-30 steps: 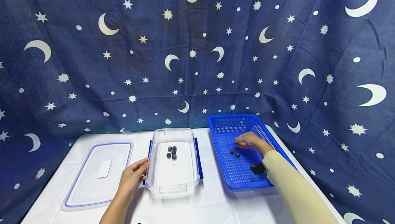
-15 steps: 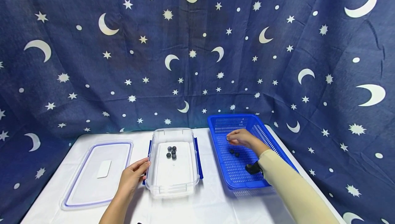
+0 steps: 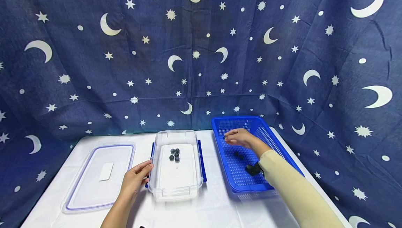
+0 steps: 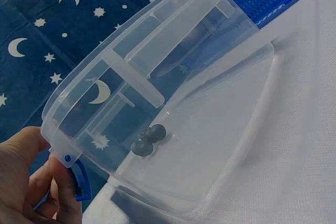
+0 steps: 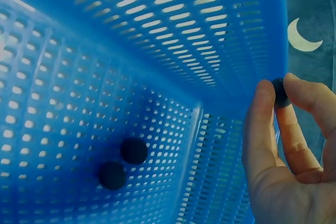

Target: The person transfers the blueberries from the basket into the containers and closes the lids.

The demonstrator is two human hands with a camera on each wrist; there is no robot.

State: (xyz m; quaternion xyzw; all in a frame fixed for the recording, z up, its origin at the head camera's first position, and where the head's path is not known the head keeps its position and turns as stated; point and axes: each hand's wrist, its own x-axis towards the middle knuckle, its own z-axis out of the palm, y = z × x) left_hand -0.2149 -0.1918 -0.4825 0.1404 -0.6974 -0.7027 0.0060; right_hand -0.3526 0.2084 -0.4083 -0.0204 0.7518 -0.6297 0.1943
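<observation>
Ball pinched btw thumb + fingertips of right hand, above basket. Two balls below grip on basket floor. Left hand grips box edge; five balls inside. Lid further left.

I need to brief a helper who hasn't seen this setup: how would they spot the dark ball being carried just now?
Find the blue basket on the white table's right side. Above it hovers the right hand, pinching one dark ball in its fingers. Two like it lie loose on the basket floor; only this one is held.
</observation>
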